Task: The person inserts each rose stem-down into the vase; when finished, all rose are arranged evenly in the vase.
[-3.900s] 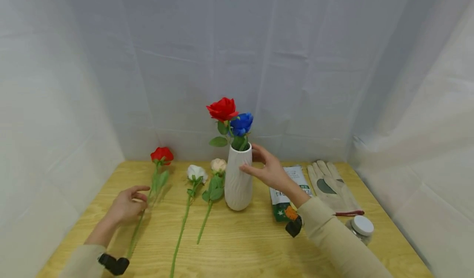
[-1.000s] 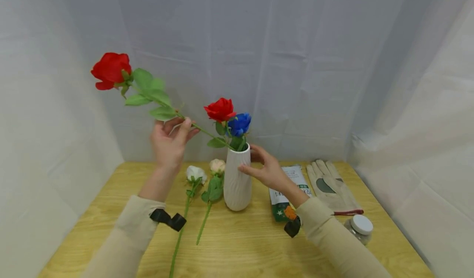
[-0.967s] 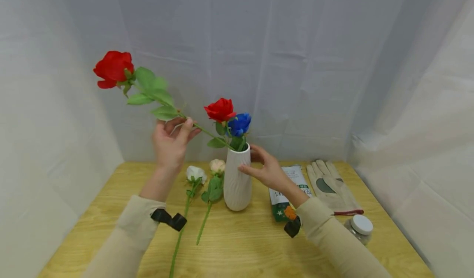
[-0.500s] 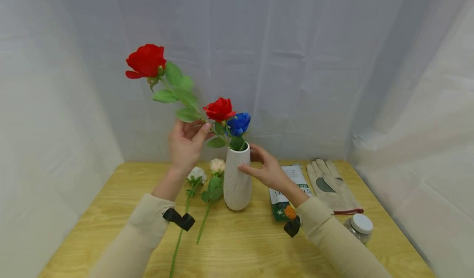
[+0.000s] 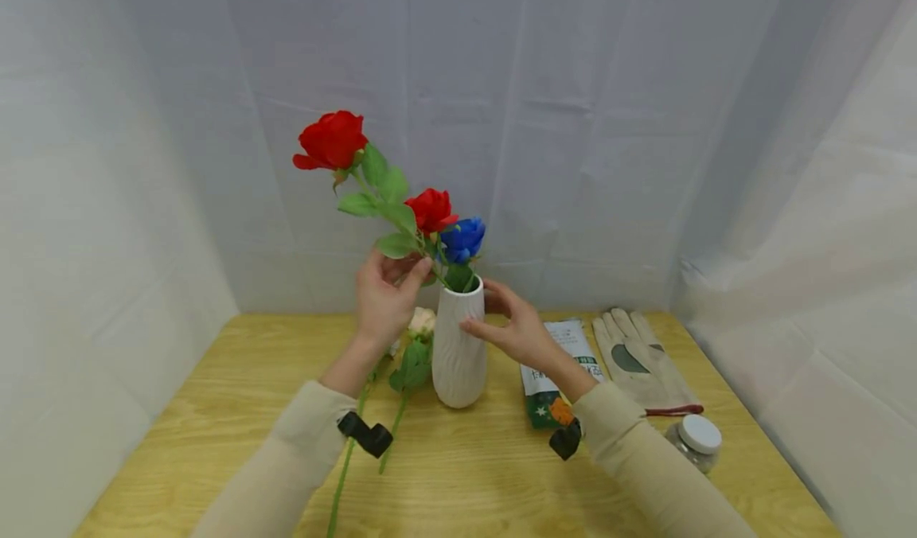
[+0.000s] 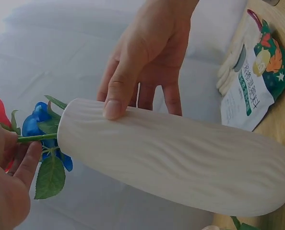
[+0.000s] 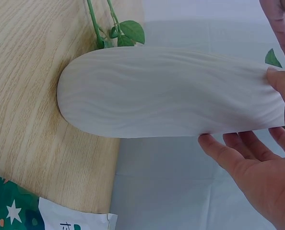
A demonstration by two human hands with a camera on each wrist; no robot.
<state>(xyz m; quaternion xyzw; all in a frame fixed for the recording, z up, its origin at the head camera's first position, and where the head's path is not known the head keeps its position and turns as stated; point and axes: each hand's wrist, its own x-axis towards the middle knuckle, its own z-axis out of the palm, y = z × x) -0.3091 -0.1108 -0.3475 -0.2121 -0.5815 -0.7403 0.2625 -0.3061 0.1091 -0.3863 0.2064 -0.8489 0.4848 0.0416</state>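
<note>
A long-stemmed red rose (image 5: 332, 142) leans up and left, its stem pinched by my left hand (image 5: 387, 303). In the left wrist view, the stem's lower part (image 6: 37, 138) runs to the mouth of the white ribbed vase (image 6: 176, 158). Around the vase's upper part, my right hand (image 5: 526, 335) grips with thumb in front and fingers behind. The vase stands upright on the table. Another red rose (image 5: 432, 210) and a blue rose (image 5: 464, 239) are in it. Left of the vase lies a peach rose (image 5: 423, 323); a white rose's head beside it is mostly hidden by my left arm.
On the table's right are a white and green printed bag (image 5: 566, 359), pale work gloves (image 5: 641, 363) with a dark red cuff edge, and a white-lidded jar (image 5: 698, 438). White sheeting (image 5: 573, 124) encloses the wooden table (image 5: 501, 490) at back and sides.
My left hand picked up the red rose from the table's left and brought it to the vase. Over the last second it moved right and slightly down. My right hand stayed on the vase.
</note>
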